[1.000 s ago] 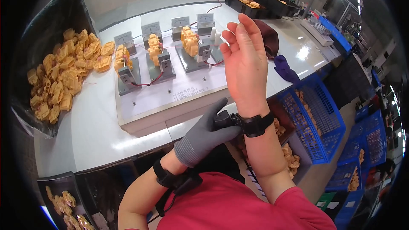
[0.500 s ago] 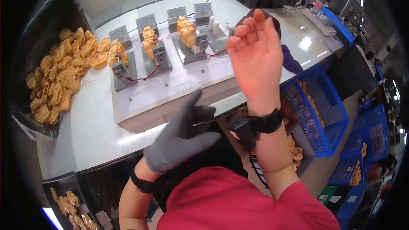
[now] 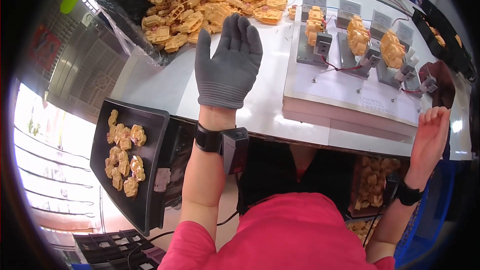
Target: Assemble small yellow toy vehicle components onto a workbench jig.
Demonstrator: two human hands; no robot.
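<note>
My left hand (image 3: 229, 62), in a grey knitted glove, is raised palm-out with its fingers stretched and nothing in it. Just beyond its fingertips lies a heap of yellow plastic parts (image 3: 192, 20), spilling from a black plastic-lined bin (image 3: 120, 7) onto the white table. Low at the right, my bare right hand (image 3: 431, 132) is held up with fingers slightly bent and empty, in front of the table edge. Between and beyond the hands stands a white test board (image 3: 332, 87). On its metal stands sit several yellow parts (image 3: 357, 35), wired with red leads, with small dial meters (image 3: 349, 11) behind.
A black tray (image 3: 159, 120) with several yellow parts is at the lower left. Below the table's right side stand a box of yellow parts (image 3: 372, 180) and a blue crate (image 3: 432, 210). A dark red cloth (image 3: 445, 82) lies by the board. Black trays (image 3: 435, 25) stand far right.
The view has swung left. My left hand has gone from a sideways pose near the board to an upright, spread pose by the heap. My right hand now appears lower and farther right.
</note>
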